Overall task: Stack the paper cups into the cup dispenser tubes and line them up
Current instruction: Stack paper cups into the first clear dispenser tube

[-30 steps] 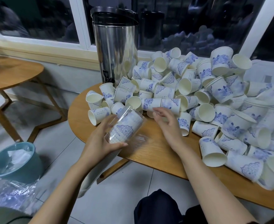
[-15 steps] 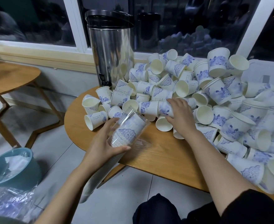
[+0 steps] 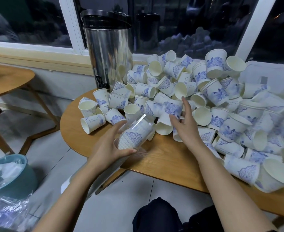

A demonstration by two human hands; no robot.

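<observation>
The heap of paper cups (image 3: 213,101) covers the far and right parts of the wooden table (image 3: 154,159). It is piled back to the window (image 3: 188,22) and spills to the near rim at the right. A steel urn (image 3: 107,56) blocks the far left corner, with cups just beside it. Bare wood runs along the near edge, below the right hand (image 3: 184,123) and the clear tube (image 3: 134,133) held by the left hand (image 3: 107,146), and in a narrow band at the left rim. Open floor lies between this table and the side table (image 3: 7,79). A teal bin (image 3: 9,176) stands on the floor at the lower left.

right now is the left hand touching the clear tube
Touching. The head view shows the left hand gripping the clear tube, thumb and fingers wrapped round it.
</observation>
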